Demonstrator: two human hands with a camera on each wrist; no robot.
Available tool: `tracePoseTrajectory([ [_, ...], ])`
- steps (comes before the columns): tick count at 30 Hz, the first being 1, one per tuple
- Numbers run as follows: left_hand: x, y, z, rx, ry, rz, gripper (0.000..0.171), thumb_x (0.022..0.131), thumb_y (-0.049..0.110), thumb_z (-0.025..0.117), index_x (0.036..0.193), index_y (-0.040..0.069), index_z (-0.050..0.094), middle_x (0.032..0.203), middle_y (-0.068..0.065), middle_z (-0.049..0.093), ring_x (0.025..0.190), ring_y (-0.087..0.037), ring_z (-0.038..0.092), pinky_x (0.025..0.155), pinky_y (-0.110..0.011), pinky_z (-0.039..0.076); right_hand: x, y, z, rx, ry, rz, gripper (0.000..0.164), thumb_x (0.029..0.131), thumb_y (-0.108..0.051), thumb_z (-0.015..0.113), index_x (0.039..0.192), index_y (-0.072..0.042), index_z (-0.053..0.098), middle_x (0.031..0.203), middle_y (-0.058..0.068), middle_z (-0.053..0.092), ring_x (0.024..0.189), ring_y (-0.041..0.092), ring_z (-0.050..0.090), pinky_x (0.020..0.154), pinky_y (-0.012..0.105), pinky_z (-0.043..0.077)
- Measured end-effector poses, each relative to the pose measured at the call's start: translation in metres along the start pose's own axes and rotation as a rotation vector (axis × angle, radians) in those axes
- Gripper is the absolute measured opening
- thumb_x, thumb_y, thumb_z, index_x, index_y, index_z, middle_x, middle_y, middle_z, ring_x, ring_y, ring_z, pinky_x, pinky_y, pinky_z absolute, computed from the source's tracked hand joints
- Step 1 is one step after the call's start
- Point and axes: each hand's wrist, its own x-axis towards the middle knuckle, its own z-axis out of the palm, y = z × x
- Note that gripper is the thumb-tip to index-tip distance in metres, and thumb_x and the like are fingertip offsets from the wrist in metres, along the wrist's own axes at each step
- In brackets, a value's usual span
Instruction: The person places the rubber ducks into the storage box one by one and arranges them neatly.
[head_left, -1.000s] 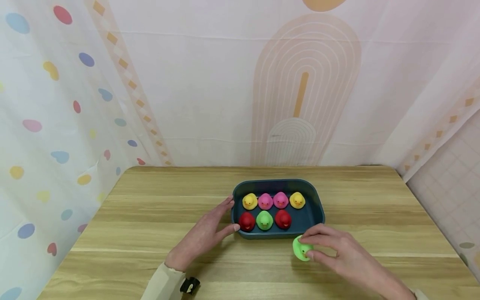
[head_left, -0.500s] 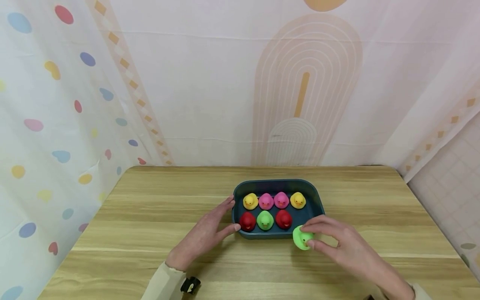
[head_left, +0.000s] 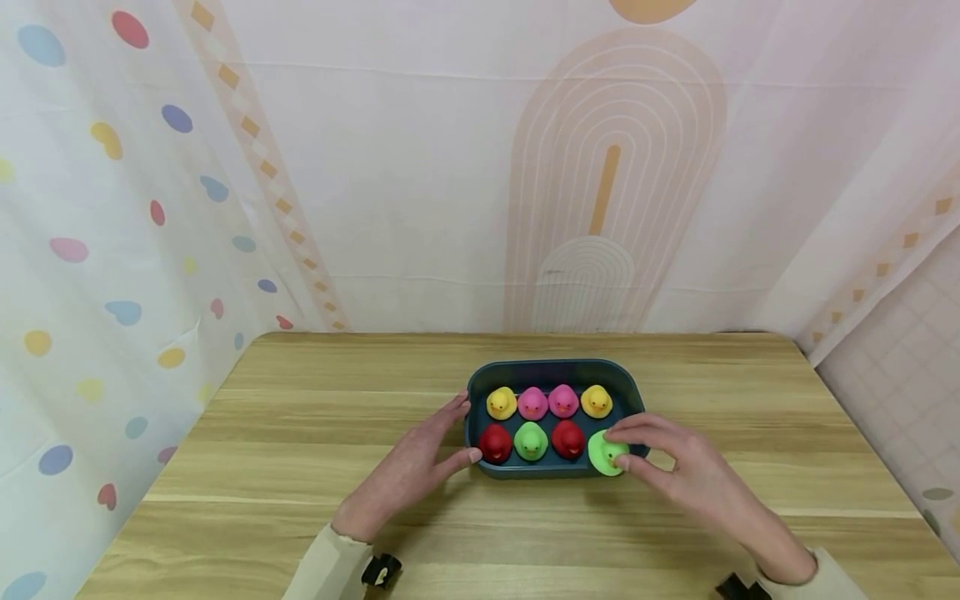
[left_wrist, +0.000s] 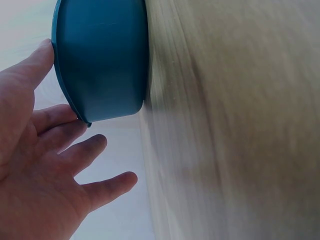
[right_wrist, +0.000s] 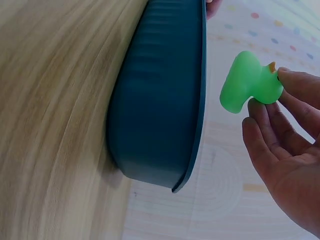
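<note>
Between thumb and fingertips my right hand (head_left: 697, 479) pinches a light green rubber duck (head_left: 602, 457) by its head. In the right wrist view that duck (right_wrist: 242, 82) hangs above the rim of the dark blue box (right_wrist: 155, 100), apart from it. From the head it overlaps the front right corner of the box (head_left: 536, 472). My left hand (head_left: 408, 475) rests its thumb and fingertips on the left rim, its other fingers (left_wrist: 112, 190) spread and straight. Inside, the back row has yellow (head_left: 501, 403), pink and yellow ducks; in front sit two red ducks (head_left: 496, 443) with a green duck (head_left: 531, 442) between.
The box stands on a wood-grain table (head_left: 315, 417), near its middle. A patterned white curtain (head_left: 420, 167) hangs behind the table's far edge and along the left side. Black straps (head_left: 381, 571) show at both wrists.
My right hand has carried the green duck away from me, from in front of the box to over its front right corner. The left hand has stayed at the left rim.
</note>
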Motion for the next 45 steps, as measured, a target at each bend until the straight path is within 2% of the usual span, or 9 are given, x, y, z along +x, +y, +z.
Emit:
tracePoseTrajectory([
  [4, 0.000, 0.000, 0.000, 0.003, 0.001, -0.001, 0.071, 0.102, 0.040, 0.067, 0.158, 0.005, 0.041, 0.169, -0.005, 0.028, 0.151, -0.030, 0.034, 0.120, -0.052, 0.033, 0.003, 0.004, 0.000, 0.011, 0.004, 0.011, 0.026, 0.091, -0.012, 0.080, 0.114, -0.023, 0.078, 0.118, -0.010, 0.071, 0.107, 0.011, 0.067, 0.088, 0.025, 0.056],
  [10, 0.000, 0.000, 0.000, 0.007, 0.004, -0.002, 0.071, 0.101, 0.040, 0.068, 0.157, 0.005, 0.042, 0.169, -0.005, 0.028, 0.151, -0.031, 0.034, 0.120, -0.053, 0.033, 0.010, 0.008, 0.000, 0.026, -0.006, 0.013, 0.024, 0.094, -0.012, 0.077, 0.116, -0.020, 0.078, 0.119, -0.006, 0.071, 0.108, 0.015, 0.068, 0.088, 0.033, 0.059],
  [24, 0.000, 0.000, 0.000, 0.007, 0.000, -0.003, 0.071, 0.101, 0.041, 0.067, 0.158, 0.005, 0.042, 0.169, -0.004, 0.028, 0.151, -0.031, 0.034, 0.120, -0.054, 0.033, 0.020, 0.021, 0.003, 0.008, -0.060, 0.083, 0.023, 0.097, -0.016, 0.075, 0.120, -0.016, 0.077, 0.121, -0.001, 0.071, 0.112, 0.025, 0.068, 0.093, 0.052, 0.057],
  [31, 0.000, 0.000, 0.000, 0.004, 0.000, 0.000, 0.071, 0.102, 0.040, 0.067, 0.157, 0.004, 0.042, 0.169, -0.005, 0.028, 0.151, -0.031, 0.034, 0.120, -0.053, 0.033, 0.025, 0.025, 0.003, -0.002, -0.106, 0.127, 0.025, 0.097, -0.018, 0.075, 0.122, -0.015, 0.076, 0.122, -0.001, 0.071, 0.113, 0.024, 0.068, 0.093, 0.049, 0.057],
  [39, 0.000, 0.000, 0.000, 0.012, 0.000, 0.007, 0.071, 0.102, 0.040, 0.067, 0.158, 0.005, 0.042, 0.169, -0.006, 0.028, 0.151, -0.031, 0.034, 0.120, -0.053, 0.034, 0.030, 0.031, 0.005, -0.034, -0.153, 0.105, 0.024, 0.095, -0.010, 0.075, 0.119, -0.012, 0.077, 0.120, 0.000, 0.073, 0.112, 0.024, 0.069, 0.092, 0.047, 0.058],
  [45, 0.000, 0.000, 0.000, 0.013, 0.003, 0.009, 0.071, 0.101, 0.040, 0.068, 0.157, 0.004, 0.042, 0.169, -0.006, 0.029, 0.151, -0.031, 0.035, 0.119, -0.053, 0.034, 0.033, 0.036, 0.005, -0.057, -0.208, 0.087, 0.024, 0.095, -0.007, 0.075, 0.119, -0.010, 0.077, 0.121, 0.004, 0.073, 0.114, 0.028, 0.068, 0.095, 0.051, 0.057],
])
